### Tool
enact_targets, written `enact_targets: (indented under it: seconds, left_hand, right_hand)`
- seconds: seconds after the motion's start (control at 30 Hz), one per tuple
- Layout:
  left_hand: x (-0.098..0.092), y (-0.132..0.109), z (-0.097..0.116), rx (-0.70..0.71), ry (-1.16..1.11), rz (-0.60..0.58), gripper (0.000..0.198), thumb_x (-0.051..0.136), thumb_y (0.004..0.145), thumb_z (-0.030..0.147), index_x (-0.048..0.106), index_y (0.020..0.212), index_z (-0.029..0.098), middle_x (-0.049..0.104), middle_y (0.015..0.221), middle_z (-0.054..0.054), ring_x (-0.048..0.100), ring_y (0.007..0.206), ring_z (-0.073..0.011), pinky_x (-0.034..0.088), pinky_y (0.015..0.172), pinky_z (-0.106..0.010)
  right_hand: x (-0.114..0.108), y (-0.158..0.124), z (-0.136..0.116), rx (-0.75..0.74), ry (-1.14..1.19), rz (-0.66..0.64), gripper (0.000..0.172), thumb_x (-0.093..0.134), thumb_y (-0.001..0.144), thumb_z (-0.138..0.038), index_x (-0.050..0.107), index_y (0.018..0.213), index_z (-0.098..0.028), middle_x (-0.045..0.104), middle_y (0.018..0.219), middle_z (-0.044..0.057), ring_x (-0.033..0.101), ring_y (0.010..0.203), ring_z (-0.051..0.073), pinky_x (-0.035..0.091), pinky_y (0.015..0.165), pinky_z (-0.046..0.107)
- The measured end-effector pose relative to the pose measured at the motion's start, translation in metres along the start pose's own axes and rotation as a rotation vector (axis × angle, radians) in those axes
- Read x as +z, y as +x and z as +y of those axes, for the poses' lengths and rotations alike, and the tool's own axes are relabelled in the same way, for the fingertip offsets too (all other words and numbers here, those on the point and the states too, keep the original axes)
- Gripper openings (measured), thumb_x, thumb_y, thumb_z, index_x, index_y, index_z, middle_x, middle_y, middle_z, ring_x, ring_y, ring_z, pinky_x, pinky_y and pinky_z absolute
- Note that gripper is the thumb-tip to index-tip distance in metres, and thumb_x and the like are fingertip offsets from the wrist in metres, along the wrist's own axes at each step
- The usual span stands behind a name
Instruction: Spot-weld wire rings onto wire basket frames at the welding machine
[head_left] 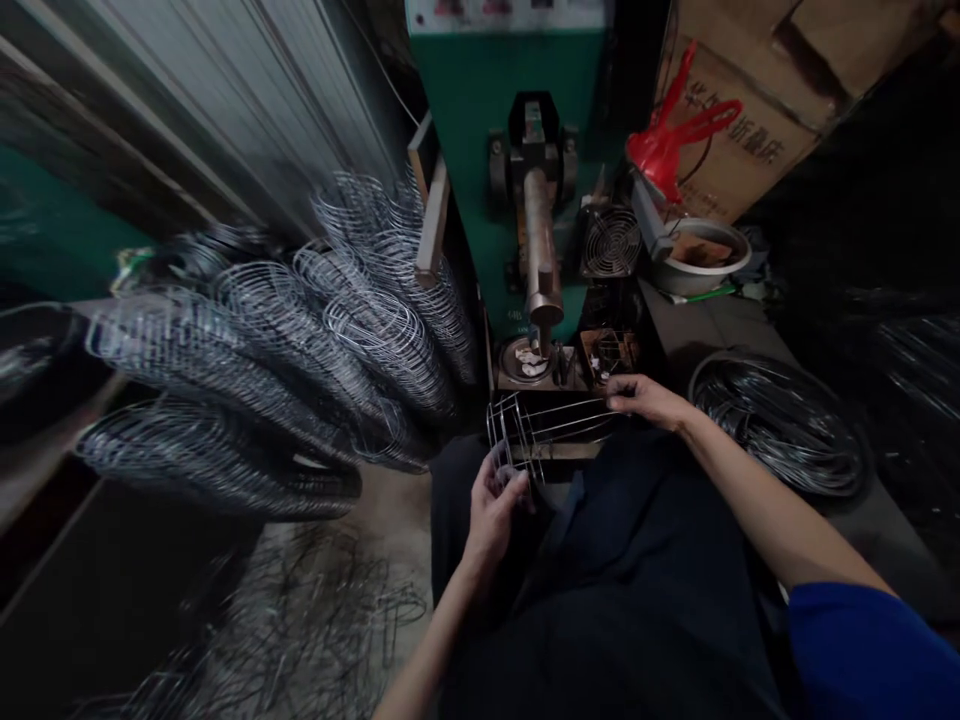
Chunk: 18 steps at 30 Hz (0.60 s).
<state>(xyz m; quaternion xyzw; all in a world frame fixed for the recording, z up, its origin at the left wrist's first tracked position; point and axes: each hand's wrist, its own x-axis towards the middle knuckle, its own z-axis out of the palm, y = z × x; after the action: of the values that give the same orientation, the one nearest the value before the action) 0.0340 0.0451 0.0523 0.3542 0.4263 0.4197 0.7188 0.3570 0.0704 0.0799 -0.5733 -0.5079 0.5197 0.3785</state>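
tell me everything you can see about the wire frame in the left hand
The wire frame looks like shiny, silvery metal, with bent loops at its left end and several long wires running right from them. It is held sideways, on the person's side of the green machine. The left hand grips the looped end; the right hand is at the wires' other end, its exact hold unclear.

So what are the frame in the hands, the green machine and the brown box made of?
Frame: metal wire, probably steel, with a bright bare or plated finish; its thin rods glint. Green machine: likely painted metal, judging by its flat, even colour. Box: seemingly cardboard, matt, from its dull brown, printed face.
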Motion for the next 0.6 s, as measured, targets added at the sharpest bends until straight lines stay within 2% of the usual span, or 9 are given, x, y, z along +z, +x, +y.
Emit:
enact_targets:
  seconds: [0.07, 0.23, 0.33, 0.6]
  left_hand:
    - [0.015, 0.016, 0.005, 0.075, 0.047, -0.018, 0.080, 0.082, 0.075, 0.036, 0.045, 0.143, 0.018, 0.056, 0.070, 0.007, 0.052, 0.050, -0.0076, 0.049, 0.048, -0.021]
    - [0.040, 0.041, 0.011, 0.173, 0.097, -0.037, 0.087, 0.081, 0.077, 0.036, 0.036, 0.150, 0.017, 0.050, 0.066, 0.009, 0.050, 0.048, -0.0074, 0.047, 0.048, -0.021]
    - [0.045, 0.050, 0.012, 0.196, 0.101, -0.034, 0.087, 0.079, 0.078, 0.037, 0.036, 0.150, 0.017, 0.048, 0.065, 0.010, 0.048, 0.047, -0.0070, 0.046, 0.046, -0.020]
    - [0.047, 0.069, 0.008, 0.229, 0.113, -0.019, 0.084, 0.078, 0.080, 0.038, 0.037, 0.149, 0.016, 0.046, 0.062, 0.010, 0.044, 0.044, -0.0062, 0.040, 0.042, -0.019]
  right_hand:
    - [-0.002, 0.010, -0.009, -0.056, 0.009, 0.098, 0.052, 0.075, 0.069, -0.066, 0.053, 0.063, -0.019, 0.045, 0.060, -0.005, 0.038, 0.057, 0.010, 0.032, 0.056, 0.024]
    - [-0.007, 0.032, -0.020, -0.091, -0.048, 0.246, 0.056, 0.073, 0.067, -0.070, 0.049, 0.061, -0.020, 0.043, 0.059, -0.005, 0.036, 0.057, 0.010, 0.030, 0.055, 0.025]
    - [-0.010, 0.044, -0.021, -0.110, -0.076, 0.293, 0.056, 0.075, 0.066, -0.067, 0.047, 0.058, -0.020, 0.041, 0.058, -0.005, 0.036, 0.058, 0.011, 0.029, 0.056, 0.025]
    - [-0.016, 0.063, -0.013, -0.108, -0.090, 0.300, 0.056, 0.074, 0.068, -0.066, 0.043, 0.057, -0.020, 0.038, 0.059, -0.005, 0.035, 0.059, 0.011, 0.029, 0.058, 0.026]
